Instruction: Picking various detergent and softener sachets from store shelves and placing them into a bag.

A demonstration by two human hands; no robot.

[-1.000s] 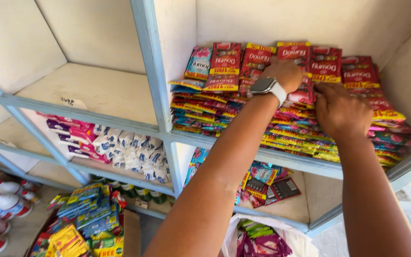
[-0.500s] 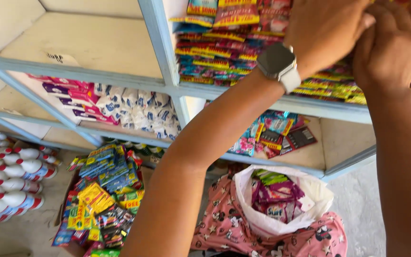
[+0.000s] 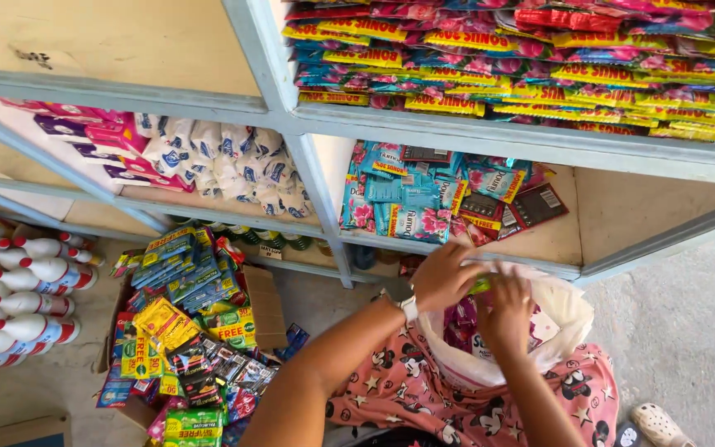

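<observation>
pale blue shelving (image 3: 490, 141) fills the view, and everything else sits around it. far left of the shelving, on the floor, white bottles with red caps (image 3: 10, 302) lie in rows. beside them, below the lower left shelf, an open cardboard box (image 3: 262, 306) spills yellow, blue and green sachet strips (image 3: 184, 319). on the lower left shelf itself stand pink packs (image 3: 93, 136) and white pouches (image 3: 233, 161).

under the middle of the shelving, the left hand (image 3: 444, 277), a watch (image 3: 409, 309) at its wrist, is closed on the rim of a white plastic bag (image 3: 573, 319) resting on the lap; a bit of green shows by its fingers, too small to name. just right of it, the right hand (image 3: 502, 310) reaches down into the bag among pink and purple sachets (image 3: 461, 319); its fingers are curled, but i cannot tell whether they grip one.

the thin bag could sag or slide off the lap if the rim grip loosens, dumping sachets onto the floor. the blue and dark sachets (image 3: 424, 199) on the shelf right above lie loose near the edge, so a rising hand might knock some down. the top right shelf holds tight stacks of red and yellow sachets (image 3: 539, 62). lower right, a light sandal (image 3: 659, 424) lies on concrete.
</observation>
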